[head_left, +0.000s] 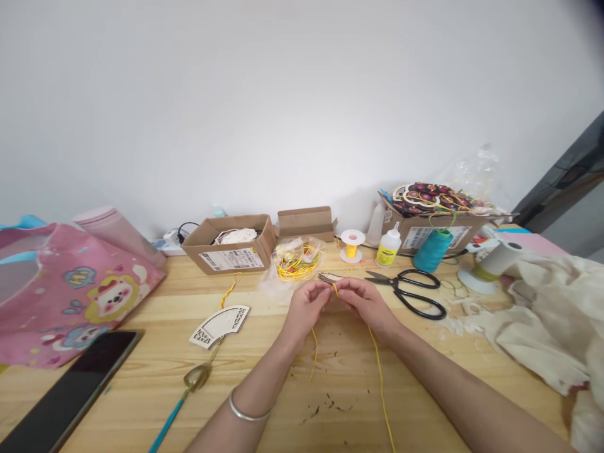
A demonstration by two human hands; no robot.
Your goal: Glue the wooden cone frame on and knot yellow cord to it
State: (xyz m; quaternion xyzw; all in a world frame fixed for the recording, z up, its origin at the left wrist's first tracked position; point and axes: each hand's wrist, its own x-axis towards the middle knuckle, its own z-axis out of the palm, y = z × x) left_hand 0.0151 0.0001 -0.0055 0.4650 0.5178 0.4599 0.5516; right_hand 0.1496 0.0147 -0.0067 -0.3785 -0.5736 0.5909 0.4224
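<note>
Nearest us, one tail of yellow cord [381, 377] runs down from the right hand [372, 308] to the near edge of view; a shorter tail drops below the left hand [304, 308]. Dark flecks lie scattered on the desk [349, 431] between the forearms. At left, a phone [70, 390], and beside it a fan-shaped wooden piece [220, 326] lying flat, yellow cord at its top, a metallic cap and teal strands below.

Both hands: fingers drawn in, thumbs and fingertips nearly meeting, pinching the cord between them. A short length shows across the fingertips; we cannot make out a knot. Just beyond juts a pale, dark-edged piece [329, 277], too covered to identify.

Progress, our judgement: the cord is in mid-work. It is brought to the fingertips; both tails hang loose, apparently not fastened off. The fan-shaped piece at left, corded at top and hung below, looks much further along.

Farther out: black-handled scissors [418, 292] lying open near the right hand, a clear bag of yellow cords [297, 267], a spool [352, 251], a yellow-labelled bottle [387, 248], a teal thread cone [431, 251]. Last, against the wall, cardboard boxes [234, 260].
</note>
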